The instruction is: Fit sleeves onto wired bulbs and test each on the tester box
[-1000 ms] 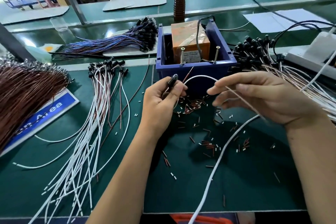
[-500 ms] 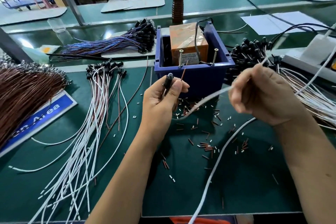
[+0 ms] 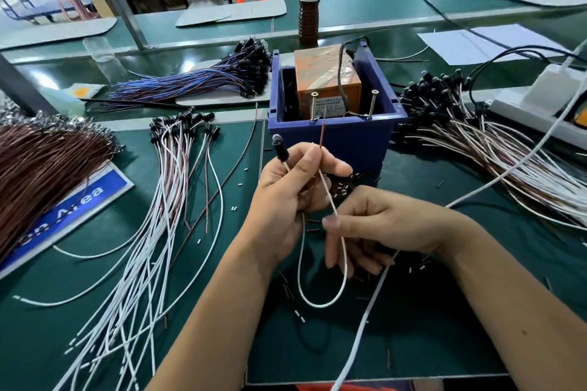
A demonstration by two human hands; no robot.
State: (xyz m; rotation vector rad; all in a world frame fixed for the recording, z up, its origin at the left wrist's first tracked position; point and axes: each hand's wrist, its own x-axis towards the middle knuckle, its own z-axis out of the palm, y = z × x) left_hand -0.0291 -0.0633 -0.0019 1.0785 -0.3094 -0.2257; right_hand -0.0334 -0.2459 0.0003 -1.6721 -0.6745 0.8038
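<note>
- The left hand [image 3: 292,190] is raised above the green table [image 3: 444,327], just in front of the blue tester box [image 3: 333,136], palm turned inward with its forearm coming up from the lower edge of the view.
- Its grip is closed: curled fingers and thumb hold a wired bulb [image 3: 279,147], whose black sleeved head with a clear tip sticks up and tilts left above the fist.
- The same grip pinches the brown wire end [image 3: 321,135], which stands upright above the fingers, its tip in front of the box's near wall.
- The bulb's white wire [image 3: 340,263] runs down from the left fist, crosses the right hand and hangs in a loop between the two forearms.
- The right hand [image 3: 374,228] sits lower and just right of the left, back of the hand up, forearm entering from the lower right.
- Its grip is partly closed: thumb and forefinger pinch the white wire, the other fingers loosely curled beneath.
- Two screws [image 3: 313,105] stand upright at the box's near rim, in front of an orange block inside.
- Small cut sleeves [image 3: 287,289] lie scattered on the table under and around the hands.
- A fan of white-wired bulbs [image 3: 178,168] lies to the left; another pile [image 3: 444,111] lies to the right of the box.
</note>
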